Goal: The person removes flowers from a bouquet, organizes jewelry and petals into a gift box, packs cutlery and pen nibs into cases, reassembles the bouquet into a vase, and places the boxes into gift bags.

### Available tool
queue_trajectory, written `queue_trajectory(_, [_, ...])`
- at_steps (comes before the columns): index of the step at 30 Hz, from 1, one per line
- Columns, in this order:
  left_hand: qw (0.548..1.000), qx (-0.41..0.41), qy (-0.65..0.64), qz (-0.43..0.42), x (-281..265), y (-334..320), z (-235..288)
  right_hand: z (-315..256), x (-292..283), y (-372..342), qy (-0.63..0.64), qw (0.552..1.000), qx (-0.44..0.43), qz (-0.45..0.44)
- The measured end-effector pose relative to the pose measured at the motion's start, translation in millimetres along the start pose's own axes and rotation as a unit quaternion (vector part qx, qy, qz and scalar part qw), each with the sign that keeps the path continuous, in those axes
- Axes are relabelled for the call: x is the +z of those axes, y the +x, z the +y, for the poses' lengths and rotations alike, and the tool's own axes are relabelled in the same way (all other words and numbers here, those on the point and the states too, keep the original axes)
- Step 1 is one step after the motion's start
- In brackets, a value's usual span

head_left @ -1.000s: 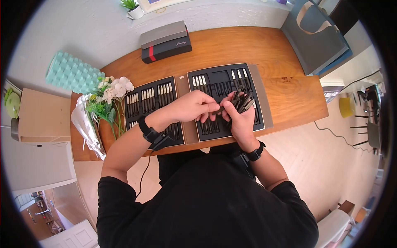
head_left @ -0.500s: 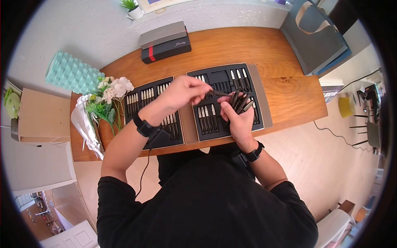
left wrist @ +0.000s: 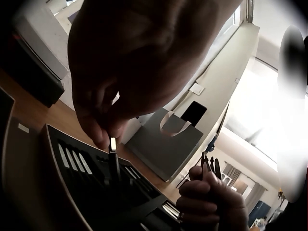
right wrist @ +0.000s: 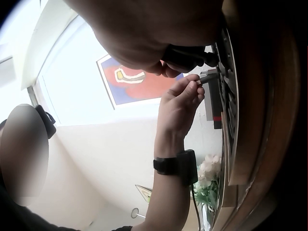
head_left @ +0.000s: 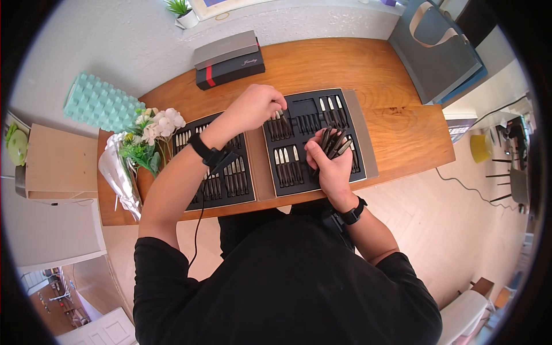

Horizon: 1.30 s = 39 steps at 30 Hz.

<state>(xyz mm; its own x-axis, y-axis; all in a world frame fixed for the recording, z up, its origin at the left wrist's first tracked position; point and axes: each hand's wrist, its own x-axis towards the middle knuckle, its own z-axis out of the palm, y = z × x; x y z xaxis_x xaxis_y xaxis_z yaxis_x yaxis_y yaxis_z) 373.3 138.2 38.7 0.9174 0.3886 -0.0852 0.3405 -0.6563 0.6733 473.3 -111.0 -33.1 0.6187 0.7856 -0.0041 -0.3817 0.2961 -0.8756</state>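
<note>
A hinged case lies spread on the table, its left tray [head_left: 227, 202] and right tray [head_left: 302, 107] lined in black and holding rows of small dark-handled knives with silver blades. My left hand [head_left: 253, 109] is over the back left of the right tray. Its thumb and fingertips pinch a knife [left wrist: 114, 166] by the silver end, handle pointing down into the tray. Gathered in my right hand [head_left: 333, 172], above the right side of that tray, is a bundle of dark-handled knives [head_left: 335, 142]. The fingers partly hide the bundle.
White flowers [head_left: 168, 123] and a foil-wrapped bundle [head_left: 122, 178] lie left of the case. A black box [head_left: 236, 66] with a red ribbon sits behind it. At the back right stands a grey paper bag [head_left: 440, 66]. A cable hangs from the left wrist strap.
From beside the bundle, my left hand has moved back and left with one knife, to the right tray's back row. My right hand has kept nearly the same place.
</note>
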Motion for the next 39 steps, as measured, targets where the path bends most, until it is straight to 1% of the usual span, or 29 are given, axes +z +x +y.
queue_trajectory(1, [1.0, 0.001, 0.0, 0.0, 4.3, 4.0, 0.4, -0.1, 0.3, -0.2, 0.0, 1.0, 0.001, 0.003])
queue_trajectory(3, [0.998, 0.038, 0.04, -0.009, 13.6, 11.4, -3.0, -0.6, 0.9, -0.6, 0.0, 1.0, 0.002, 0.006])
queue_trajectory(4, [0.998, 0.038, 0.04, -0.009, 17.6, 13.9, -5.2, -0.8, 0.8, -0.7, -0.001, 1.0, 0.004, 0.005])
queue_trajectory(6, [0.995, 0.05, 0.081, 0.006, 22.3, 16.7, -5.5, -0.7, 0.4, -0.8, -0.002, 1.0, 0.006, 0.007])
queue_trajectory(13, [0.991, 0.047, 0.12, 0.028, 32.4, 16.5, -10.4, 0.9, -1.2, 0.1, 0.002, 1.0, 0.005, -0.003])
queue_trajectory(15, [0.984, 0.08, 0.129, 0.094, 38.7, 13.4, -12.5, 1.2, -1.2, -0.2, 0.005, 1.0, 0.008, -0.004])
queue_trajectory(16, [0.984, 0.08, 0.129, 0.093, 40.2, 11.6, -14.0, 0.9, -0.8, -0.6, 0.001, 1.0, 0.012, -0.002])
queue_trajectory(18, [0.98, 0.084, 0.133, 0.124, 41.7, 8.4, -12.6, 0.3, -1.0, -0.5, -0.003, 1.0, 0.016, 0.002])
queue_trajectory(22, [0.983, 0.059, 0.14, 0.107, 37.8, 3.4, -6.0, 1.3, -1.7, -0.4, 0.002, 1.0, 0.017, -0.002])
queue_trajectory(24, [0.987, 0.037, 0.138, 0.071, 37.3, 1.7, -4.9, 2.5, -2.3, -0.1, -0.001, 1.0, 0.016, -0.004])
queue_trajectory(25, [0.987, 0.036, 0.138, 0.071, 37.6, 0.9, -3.9, 2.3, -2.1, -0.2, -0.001, 1.0, 0.016, -0.004])
queue_trajectory(27, [0.987, 0.012, 0.153, 0.042, 39.2, 0.4, -2.0, 2.8, -2.5, -0.1, 0.0, 1.0, 0.017, -0.005])
queue_trajectory(33, [0.985, 0.005, 0.17, 0.035, 39.9, 3.4, 2.0, 2.8, -1.1, -0.9, -0.007, 0.999, 0.037, 0.002])
queue_trajectory(34, [0.985, 0.005, 0.17, 0.037, 41.0, 2.5, -0.5, 3.3, -1.7, -0.6, -0.009, 0.999, 0.049, -0.017])
queue_trajectory(35, [0.984, 0.023, 0.17, 0.047, 41.3, 1.6, -2.0, 3.0, -1.6, 0.2, -0.011, 0.998, 0.06, -0.036])
queue_trajectory(36, [0.983, 0.041, 0.171, 0.056, 40.6, 1.3, -3.5, 2.6, -1.3, 0.7, -0.011, 0.998, 0.058, -0.037])
queue_trajectory(37, [0.982, 0.043, 0.173, 0.058, 39.5, 0.4, -5.2, 2.4, -1.3, 1.3, -0.015, 0.997, 0.069, -0.044])
queue_trajectory(39, [0.992, 0.087, 0.041, 0.088, 37.5, -5.1, 5.0, 1.1, -0.8, 1.7, -0.018, 0.996, 0.079, -0.045])
